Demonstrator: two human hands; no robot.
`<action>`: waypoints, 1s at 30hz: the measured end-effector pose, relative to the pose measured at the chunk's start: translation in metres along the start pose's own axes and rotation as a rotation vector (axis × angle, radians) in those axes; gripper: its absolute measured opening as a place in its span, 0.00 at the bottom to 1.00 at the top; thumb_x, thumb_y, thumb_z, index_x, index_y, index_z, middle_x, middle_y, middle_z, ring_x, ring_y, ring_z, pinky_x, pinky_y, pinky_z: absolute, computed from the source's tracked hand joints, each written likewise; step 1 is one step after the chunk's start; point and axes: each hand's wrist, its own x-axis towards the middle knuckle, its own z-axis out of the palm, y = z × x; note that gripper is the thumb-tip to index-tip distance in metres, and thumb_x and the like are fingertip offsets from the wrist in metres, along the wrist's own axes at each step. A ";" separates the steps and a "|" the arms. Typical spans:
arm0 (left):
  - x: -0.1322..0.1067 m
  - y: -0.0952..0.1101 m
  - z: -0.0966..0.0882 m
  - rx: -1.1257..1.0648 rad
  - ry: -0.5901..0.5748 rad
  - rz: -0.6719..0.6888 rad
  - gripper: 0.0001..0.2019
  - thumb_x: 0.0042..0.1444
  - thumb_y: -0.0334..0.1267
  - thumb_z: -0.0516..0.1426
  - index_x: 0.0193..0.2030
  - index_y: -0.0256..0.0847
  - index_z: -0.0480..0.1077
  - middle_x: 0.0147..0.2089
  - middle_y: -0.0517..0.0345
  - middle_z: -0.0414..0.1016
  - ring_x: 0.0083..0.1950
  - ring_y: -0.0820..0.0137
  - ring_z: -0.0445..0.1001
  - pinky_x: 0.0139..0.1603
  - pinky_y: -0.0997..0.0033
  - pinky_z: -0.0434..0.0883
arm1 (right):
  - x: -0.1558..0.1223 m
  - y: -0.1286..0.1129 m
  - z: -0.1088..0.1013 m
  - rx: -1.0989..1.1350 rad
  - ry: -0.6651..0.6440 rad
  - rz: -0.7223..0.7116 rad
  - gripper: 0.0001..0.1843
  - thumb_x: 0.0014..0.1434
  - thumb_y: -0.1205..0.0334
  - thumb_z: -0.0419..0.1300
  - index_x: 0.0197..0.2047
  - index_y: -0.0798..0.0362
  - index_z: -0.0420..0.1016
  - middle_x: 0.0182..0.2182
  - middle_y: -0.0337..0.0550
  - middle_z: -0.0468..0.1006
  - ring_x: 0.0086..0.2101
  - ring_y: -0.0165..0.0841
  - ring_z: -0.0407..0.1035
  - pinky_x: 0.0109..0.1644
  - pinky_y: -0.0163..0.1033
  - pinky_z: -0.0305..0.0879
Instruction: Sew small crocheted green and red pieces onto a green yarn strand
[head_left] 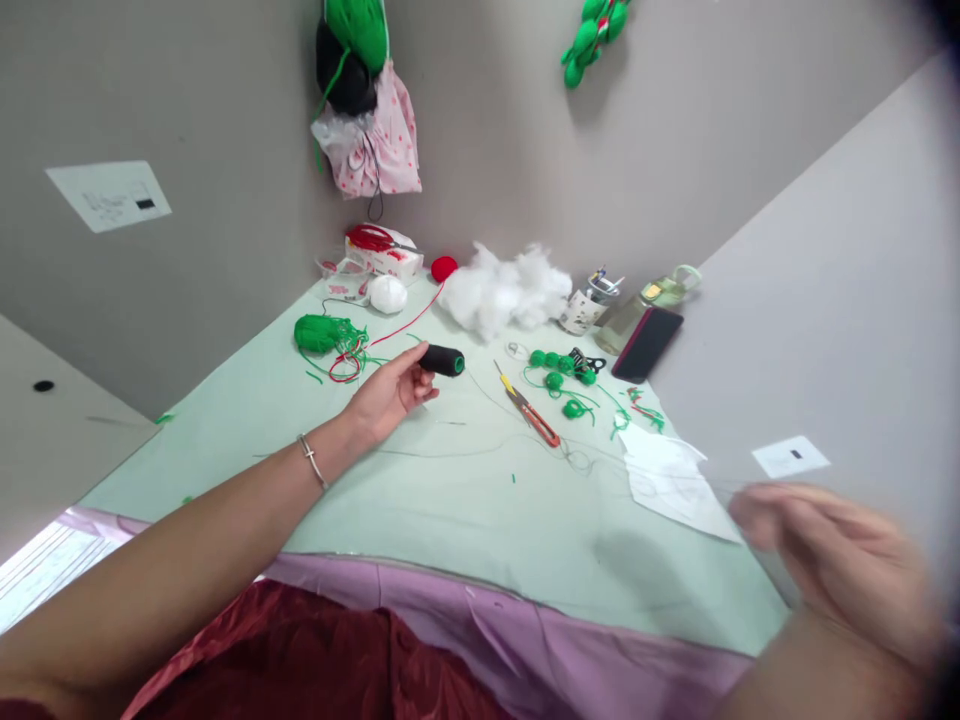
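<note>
Right across the centre of the frame, a pale green table (450, 510), busy from corner to corner! Along the bottom, a dark red garment (322, 660), plus purple cloth (555, 640) below the table's near edge. Over to the lower right, the right hand (840, 550), all blur, fingers drawn together; can't tell from here, pinching or not. Above the middle, a big heap of white stuffing (506, 290), close to the wall. Upper left of centre, a pink dotted bag (394, 145) hanging beneath bright green yarn. Right of centre, crumpled white paper (675, 495), flat on the table near that blurred hand. Now just left of centre, the left hand (390, 395), and grasping firmly: thumb and fingers on a black spool (441, 360), very near mid-frame, green core facing right! Further right, a dark phone (647, 343), tilted in front of a greenish bottle (619, 325), with a jar (589, 308) of pens just beside. Upper left of the table, a white box (401, 262) under red-handled scissors (371, 238). Below, a green skein (319, 335), strands loose. Mid-table, orange snips (536, 415); to the right, small green balls (559, 365). Beside the stuffing, a red ball (444, 269). Finest of all, thin thread (480, 453) trailing across the middle.
</note>
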 end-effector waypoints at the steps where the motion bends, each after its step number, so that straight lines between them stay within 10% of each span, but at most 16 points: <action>1: 0.001 -0.001 0.000 -0.002 -0.007 -0.007 0.12 0.56 0.42 0.61 0.29 0.37 0.67 0.22 0.64 0.66 0.20 0.80 0.61 0.38 0.72 0.72 | 0.001 0.006 -0.003 -0.126 -0.124 0.063 0.10 0.58 0.43 0.57 0.39 0.32 0.78 0.25 0.48 0.75 0.27 0.46 0.71 0.32 0.54 0.64; 3: 0.002 -0.003 -0.001 0.004 -0.024 -0.025 0.11 0.56 0.42 0.61 0.31 0.37 0.68 0.22 0.64 0.66 0.21 0.79 0.62 0.38 0.71 0.73 | 0.007 0.010 -0.007 -0.369 -0.175 0.145 0.20 0.49 0.44 0.66 0.45 0.39 0.78 0.32 0.49 0.79 0.29 0.49 0.72 0.29 0.51 0.65; 6: 0.003 -0.007 -0.001 0.027 -0.070 -0.052 0.10 0.57 0.42 0.60 0.32 0.37 0.68 0.23 0.63 0.66 0.22 0.78 0.63 0.38 0.70 0.72 | 0.022 -0.010 -0.004 -0.619 0.153 0.081 0.10 0.54 0.47 0.64 0.33 0.43 0.80 0.28 0.47 0.77 0.28 0.44 0.69 0.30 0.48 0.62; 9: 0.001 -0.009 0.000 0.075 -0.123 -0.072 0.12 0.57 0.43 0.60 0.30 0.37 0.68 0.23 0.62 0.66 0.22 0.78 0.63 0.38 0.71 0.72 | 0.044 -0.051 0.023 -0.250 0.273 -0.050 0.12 0.62 0.52 0.58 0.36 0.47 0.79 0.27 0.44 0.76 0.29 0.38 0.71 0.39 0.48 0.66; 15: -0.004 -0.013 0.005 0.168 -0.196 -0.036 0.13 0.59 0.44 0.59 0.31 0.35 0.71 0.24 0.60 0.66 0.23 0.78 0.63 0.36 0.72 0.71 | 0.066 -0.108 0.146 0.576 -0.482 0.014 0.27 0.56 0.53 0.65 0.58 0.50 0.70 0.52 0.49 0.75 0.32 0.31 0.74 0.38 0.42 0.73; 19: -0.003 -0.013 0.005 0.169 -0.203 -0.049 0.14 0.58 0.45 0.59 0.32 0.34 0.71 0.26 0.58 0.68 0.25 0.76 0.65 0.30 0.75 0.68 | 0.058 -0.108 0.188 0.691 -0.796 0.054 0.24 0.57 0.50 0.63 0.54 0.53 0.73 0.38 0.45 0.79 0.30 0.30 0.72 0.38 0.39 0.70; 23: 0.002 -0.010 0.000 0.085 -0.136 -0.042 0.12 0.56 0.44 0.61 0.32 0.35 0.69 0.24 0.61 0.66 0.23 0.78 0.62 0.27 0.76 0.66 | 0.058 -0.095 0.159 0.666 -0.559 0.072 0.14 0.58 0.50 0.62 0.38 0.53 0.78 0.16 0.33 0.64 0.21 0.27 0.59 0.29 0.37 0.59; 30: 0.009 -0.004 -0.008 0.028 -0.045 -0.011 0.12 0.54 0.43 0.63 0.33 0.36 0.67 0.23 0.62 0.66 0.21 0.78 0.61 0.26 0.76 0.66 | 0.026 -0.047 0.053 0.512 0.166 -0.035 0.15 0.52 0.43 0.59 0.22 0.41 0.65 0.10 0.30 0.37 0.14 0.31 0.38 0.22 0.41 0.44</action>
